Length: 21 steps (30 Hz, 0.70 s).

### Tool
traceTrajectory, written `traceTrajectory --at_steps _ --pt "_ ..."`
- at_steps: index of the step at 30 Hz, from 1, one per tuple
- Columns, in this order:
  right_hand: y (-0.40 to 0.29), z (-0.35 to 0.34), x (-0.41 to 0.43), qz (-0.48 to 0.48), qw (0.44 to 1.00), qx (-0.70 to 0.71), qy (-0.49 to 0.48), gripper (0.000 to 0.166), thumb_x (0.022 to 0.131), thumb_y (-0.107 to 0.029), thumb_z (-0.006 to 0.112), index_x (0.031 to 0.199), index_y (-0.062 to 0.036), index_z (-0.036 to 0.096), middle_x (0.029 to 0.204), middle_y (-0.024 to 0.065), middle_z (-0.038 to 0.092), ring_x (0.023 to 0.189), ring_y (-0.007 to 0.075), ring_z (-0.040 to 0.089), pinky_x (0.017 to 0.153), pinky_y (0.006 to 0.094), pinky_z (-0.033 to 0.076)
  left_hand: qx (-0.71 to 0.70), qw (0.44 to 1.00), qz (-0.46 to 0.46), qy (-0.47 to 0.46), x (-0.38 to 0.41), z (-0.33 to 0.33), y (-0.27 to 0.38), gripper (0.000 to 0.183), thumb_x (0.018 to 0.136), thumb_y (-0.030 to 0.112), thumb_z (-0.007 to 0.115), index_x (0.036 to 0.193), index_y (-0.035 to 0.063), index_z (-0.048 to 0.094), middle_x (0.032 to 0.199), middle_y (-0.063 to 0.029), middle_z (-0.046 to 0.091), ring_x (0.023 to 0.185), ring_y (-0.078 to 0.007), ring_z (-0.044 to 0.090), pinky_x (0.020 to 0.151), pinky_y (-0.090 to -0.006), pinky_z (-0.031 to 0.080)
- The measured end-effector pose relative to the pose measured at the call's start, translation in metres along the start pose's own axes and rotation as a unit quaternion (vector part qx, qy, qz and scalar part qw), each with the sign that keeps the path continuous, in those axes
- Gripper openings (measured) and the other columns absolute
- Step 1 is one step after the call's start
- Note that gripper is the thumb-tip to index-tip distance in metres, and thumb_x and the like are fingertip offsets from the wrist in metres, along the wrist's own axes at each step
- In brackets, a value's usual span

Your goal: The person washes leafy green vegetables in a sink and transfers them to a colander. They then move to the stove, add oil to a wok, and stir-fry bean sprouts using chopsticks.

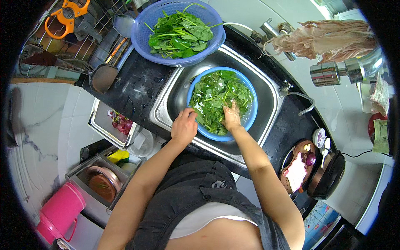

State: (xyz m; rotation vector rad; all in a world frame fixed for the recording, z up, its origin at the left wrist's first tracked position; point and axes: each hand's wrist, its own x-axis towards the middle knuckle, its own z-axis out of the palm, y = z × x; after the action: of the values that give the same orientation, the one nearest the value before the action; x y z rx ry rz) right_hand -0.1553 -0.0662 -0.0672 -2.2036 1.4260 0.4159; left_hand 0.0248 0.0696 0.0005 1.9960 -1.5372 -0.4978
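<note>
A blue plastic basin (253, 97) of water and leafy greens (212, 93) stands in the stainless steel sink (265, 82). My left hand (185, 125) is at the basin's near left rim, its fingers curled over the edge. Inside the basin, my right hand (232, 115) is partly under water among the leaves, fingers stretched out and spread. Whether any leaf lies under its palm is hidden. Beyond the basin, a purple plastic colander (140, 40) holds more wet greens (184, 34), leaves and stems heaped together; it overlaps the sink's far left corner.
At right, a wooden chopping board (301, 147) carries a red onion (310, 158) and a pale, overexposed item. A slim faucet (300, 93) rises beside the sink. Left are a ladle (103, 78), a wire rack (93, 28) with orange-handled scissors (64, 22), and a pink jug (62, 206).
</note>
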Motion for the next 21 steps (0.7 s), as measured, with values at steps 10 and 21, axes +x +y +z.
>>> traceTrajectory --at_steps 10,21 --pt "-0.016 -0.089 -0.025 -0.082 0.968 0.152 0.184 0.045 0.068 -0.004 0.070 0.108 -0.0091 0.049 0.125 0.0191 0.038 0.100 0.0409 0.053 0.085 0.0437 0.046 0.004 1.000 -0.010 -0.006 -0.001 0.000 -0.001 0.020 0.073 0.004 0.054 0.092 0.0047 0.060 0.103 -0.0071 0.053 0.094 -0.0267 0.053 0.079 -0.0383 0.047" --pt "-0.020 0.003 0.002 0.020 1.000 -0.009 0.021 0.066 0.076 -0.032 0.066 0.132 -0.0114 0.037 0.136 0.0267 0.029 0.128 0.0411 0.027 0.104 0.0493 0.026 0.002 1.000 -0.017 0.004 0.000 0.002 -0.001 0.019 0.072 0.004 0.055 0.090 0.0051 0.061 0.101 -0.0072 0.053 0.093 -0.0265 0.054 0.079 -0.0379 0.047"
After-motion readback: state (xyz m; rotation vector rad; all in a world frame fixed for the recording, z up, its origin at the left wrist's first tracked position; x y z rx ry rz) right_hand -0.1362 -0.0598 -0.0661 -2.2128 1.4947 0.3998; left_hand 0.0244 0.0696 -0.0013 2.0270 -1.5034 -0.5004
